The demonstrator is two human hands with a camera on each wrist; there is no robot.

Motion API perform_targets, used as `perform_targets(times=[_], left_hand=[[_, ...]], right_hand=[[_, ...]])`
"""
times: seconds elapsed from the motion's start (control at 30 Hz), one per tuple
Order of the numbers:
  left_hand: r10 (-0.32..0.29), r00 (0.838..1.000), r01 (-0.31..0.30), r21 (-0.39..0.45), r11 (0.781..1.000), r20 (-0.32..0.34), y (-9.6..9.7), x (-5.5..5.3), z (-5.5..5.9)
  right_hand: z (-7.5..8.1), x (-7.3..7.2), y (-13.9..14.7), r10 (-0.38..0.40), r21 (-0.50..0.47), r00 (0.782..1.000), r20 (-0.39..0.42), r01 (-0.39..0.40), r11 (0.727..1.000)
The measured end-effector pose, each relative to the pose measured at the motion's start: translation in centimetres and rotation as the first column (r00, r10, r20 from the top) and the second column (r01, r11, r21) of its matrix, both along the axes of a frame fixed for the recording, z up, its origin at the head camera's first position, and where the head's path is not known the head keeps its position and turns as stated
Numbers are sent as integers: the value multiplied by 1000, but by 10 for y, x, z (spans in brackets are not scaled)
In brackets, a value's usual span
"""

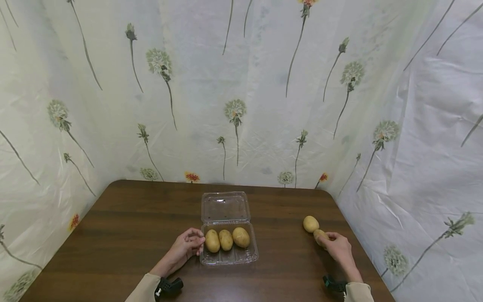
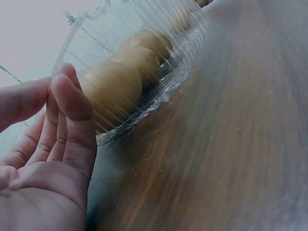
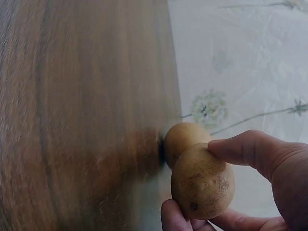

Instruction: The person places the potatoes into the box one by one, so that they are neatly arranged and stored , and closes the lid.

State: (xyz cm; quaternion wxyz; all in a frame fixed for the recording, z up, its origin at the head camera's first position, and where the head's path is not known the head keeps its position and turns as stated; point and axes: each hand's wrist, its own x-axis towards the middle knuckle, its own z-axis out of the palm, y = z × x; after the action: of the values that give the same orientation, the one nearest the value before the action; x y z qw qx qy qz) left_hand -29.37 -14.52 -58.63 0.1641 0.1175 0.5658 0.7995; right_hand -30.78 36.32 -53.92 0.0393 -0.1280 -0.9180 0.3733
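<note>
A clear plastic clamshell container stands with its lid folded back, and three potatoes lie side by side in its base. At its left rim my left hand pinches the edge between thumb and fingers, as the left wrist view also shows. Over on the right, my right hand grips a potato with thumb and fingertips; dark blemishes mark its skin. Just behind that one, another potato lies on the table, partly covered by the held one in the right wrist view.
The brown wooden table has rounded far corners. A pale floral curtain hangs behind it and along both sides, close to the right edge near the loose potato. Each wrist wears a dark band.
</note>
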Motion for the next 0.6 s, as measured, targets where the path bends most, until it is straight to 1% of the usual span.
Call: perform_targets(times=[0.13, 0.23, 0.33, 0.6], left_hand=[[0, 1000, 0, -1, 1000, 1, 0, 0, 1], [6, 1000, -6, -6, 1000, 10, 0, 0, 1], [11, 1000, -11, -14, 1000, 12, 0, 0, 1], [7, 1000, -7, -16, 1000, 9, 0, 0, 0]], right_hand=[[4, 0, -4, 3, 13, 1000, -11, -3, 1000], [6, -1, -8, 11, -1, 1000, -26, -11, 1000], [8, -1, -11, 14, 5, 999, -38, -14, 1000], [10, -1, -25, 32, 29, 998, -45, -31, 999]])
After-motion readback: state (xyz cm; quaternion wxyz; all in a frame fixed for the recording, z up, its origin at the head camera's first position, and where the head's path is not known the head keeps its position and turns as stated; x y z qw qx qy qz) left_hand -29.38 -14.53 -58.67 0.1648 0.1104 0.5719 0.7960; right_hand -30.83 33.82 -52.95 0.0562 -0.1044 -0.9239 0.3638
